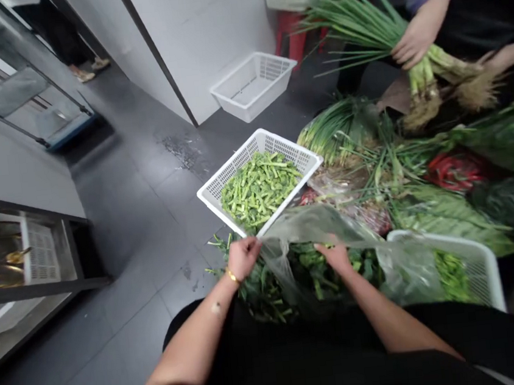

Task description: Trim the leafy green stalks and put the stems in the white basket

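Note:
My left hand point(244, 258) is closed on the edge of a clear plastic bag point(315, 223), just below a white basket's near corner. The bag stretches to the right above dark leafy greens point(267, 292). My right hand point(336, 256) is at the bag's mouth among the leaves. Its fingers look bent together, with a bit of green beside them; what they hold is partly hidden. Beyond my hands, cut green stalks point(260, 186) fill part of the white basket point(213, 192).
At right, a co-worker's hands point(419, 37) hold long spring onions point(358, 22) above more bunches point(337, 129). A second white basket point(490, 272) with greens stands near my right arm. Another basket point(248, 104) sits by the wall. A shelf point(42, 291) stands left, a trolley point(69, 129) behind.

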A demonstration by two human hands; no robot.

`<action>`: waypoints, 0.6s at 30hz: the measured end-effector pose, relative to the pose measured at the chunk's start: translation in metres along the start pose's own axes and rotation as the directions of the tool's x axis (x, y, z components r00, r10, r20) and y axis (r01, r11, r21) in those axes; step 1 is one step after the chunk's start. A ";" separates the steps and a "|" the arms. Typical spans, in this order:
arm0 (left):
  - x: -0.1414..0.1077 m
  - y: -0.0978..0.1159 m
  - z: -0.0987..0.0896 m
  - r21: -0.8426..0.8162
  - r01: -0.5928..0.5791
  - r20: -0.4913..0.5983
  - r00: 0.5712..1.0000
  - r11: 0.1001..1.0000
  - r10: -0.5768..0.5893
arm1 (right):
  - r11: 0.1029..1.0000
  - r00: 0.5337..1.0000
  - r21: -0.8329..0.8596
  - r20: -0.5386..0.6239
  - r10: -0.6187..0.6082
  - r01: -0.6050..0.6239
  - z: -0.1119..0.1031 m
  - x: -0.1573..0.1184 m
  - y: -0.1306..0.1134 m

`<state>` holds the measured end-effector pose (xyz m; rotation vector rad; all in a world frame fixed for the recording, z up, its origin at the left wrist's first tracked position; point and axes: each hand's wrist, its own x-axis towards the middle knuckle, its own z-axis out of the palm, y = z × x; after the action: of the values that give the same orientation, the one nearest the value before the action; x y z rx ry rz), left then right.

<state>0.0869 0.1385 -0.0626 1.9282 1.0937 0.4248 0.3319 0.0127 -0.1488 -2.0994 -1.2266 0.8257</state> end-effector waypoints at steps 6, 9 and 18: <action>-0.017 0.010 -0.007 0.032 0.143 -0.217 0.967 0.989 -0.133 | 0.983 0.975 -0.003 -0.125 0.183 -0.184 -0.044 -0.044 0.032; -0.059 0.040 -0.001 -0.147 0.028 -0.268 0.961 0.989 -0.067 | 0.988 0.983 0.018 -0.101 0.152 -0.151 -0.076 -0.063 0.023; -0.139 0.080 0.068 -0.612 0.410 0.437 0.888 0.676 -0.143 | 0.990 0.989 -0.068 -0.099 0.114 -0.121 -0.112 -0.080 -0.026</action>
<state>0.0951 -0.0311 -0.0215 1.0751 0.8051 0.2401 0.3696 -0.0657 -0.0388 -2.2611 -1.1077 0.7326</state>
